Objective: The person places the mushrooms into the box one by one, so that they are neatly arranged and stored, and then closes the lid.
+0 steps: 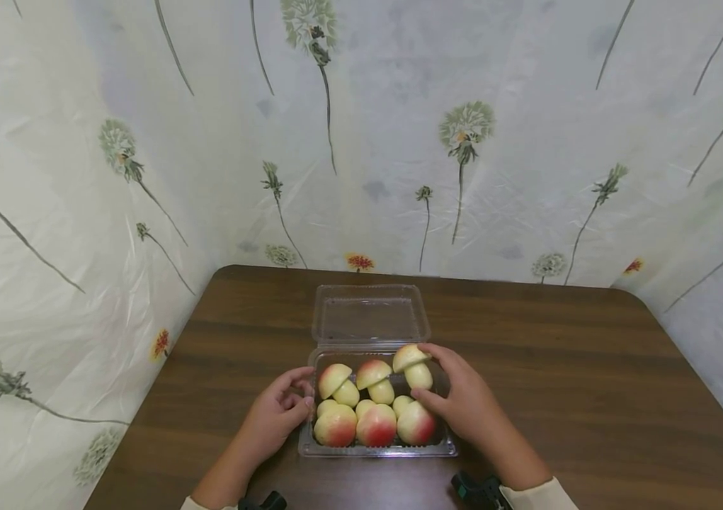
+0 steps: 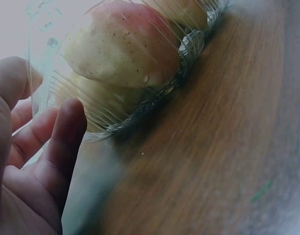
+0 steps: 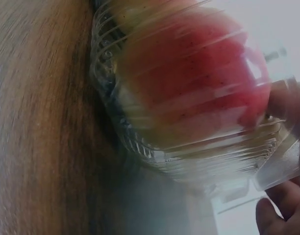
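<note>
A clear plastic clamshell box (image 1: 377, 451) lies with its hinged lid (image 1: 370, 319) laid back. In it sit several yellow mushrooms with red-blushed caps, in two rows; one front mushroom (image 1: 377, 425) shows its cap toward me. My right hand (image 1: 466, 393) reaches over the right rim, thumb and forefinger at either end of the back-right mushroom (image 1: 413, 365). Its cap tilts up above the others in that row. My left hand (image 1: 275, 414) holds the left rim, bent fingers and thumb beside the back-left mushroom (image 1: 338, 382). A speckled cap (image 2: 120, 44) shows through the wall in the left wrist view.
The box stands on a brown wooden table (image 1: 559, 368) with rounded far corners. Behind and to the sides hangs a pale sheet (image 1: 374, 142) printed with dandelions. Dark wrist devices sit at both cuffs, the right one (image 1: 479, 490) close to the table's near side.
</note>
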Motion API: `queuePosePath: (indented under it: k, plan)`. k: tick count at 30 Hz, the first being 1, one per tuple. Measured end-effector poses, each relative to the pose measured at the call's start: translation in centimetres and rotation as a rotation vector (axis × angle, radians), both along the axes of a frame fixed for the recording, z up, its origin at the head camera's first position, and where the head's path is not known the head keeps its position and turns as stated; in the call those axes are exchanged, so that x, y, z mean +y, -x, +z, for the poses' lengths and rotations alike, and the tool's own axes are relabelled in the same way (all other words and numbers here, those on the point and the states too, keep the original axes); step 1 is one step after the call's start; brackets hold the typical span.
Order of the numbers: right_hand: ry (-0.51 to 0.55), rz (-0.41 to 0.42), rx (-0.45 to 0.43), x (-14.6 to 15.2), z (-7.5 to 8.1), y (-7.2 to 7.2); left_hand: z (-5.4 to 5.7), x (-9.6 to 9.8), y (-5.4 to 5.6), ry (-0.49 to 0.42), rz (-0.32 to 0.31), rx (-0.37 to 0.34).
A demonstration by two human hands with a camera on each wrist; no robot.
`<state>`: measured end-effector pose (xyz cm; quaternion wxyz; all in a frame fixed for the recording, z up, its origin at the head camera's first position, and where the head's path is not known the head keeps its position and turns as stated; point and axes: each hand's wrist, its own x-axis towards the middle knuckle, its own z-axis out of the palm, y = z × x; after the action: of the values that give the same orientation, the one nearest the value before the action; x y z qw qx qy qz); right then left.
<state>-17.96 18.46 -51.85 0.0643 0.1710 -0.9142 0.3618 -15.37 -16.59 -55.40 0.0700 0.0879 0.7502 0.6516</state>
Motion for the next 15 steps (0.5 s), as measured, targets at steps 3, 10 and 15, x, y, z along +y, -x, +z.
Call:
queuePosePath:
  k: [3,10,15]
  plan:
    - [-0.002,0.006,0.000,0.03,0.00,0.08,0.05,-0.02,0.07,0.004,-0.003,-0.004]
    - [0.020,0.050,0.004,0.22,-0.18,0.22,0.00,-0.01,0.06,-0.008,-0.007,0.004]
    - [0.034,0.087,0.007,0.37,-0.29,0.22,0.02,-0.05,0.01,-0.003,-0.008,0.005]
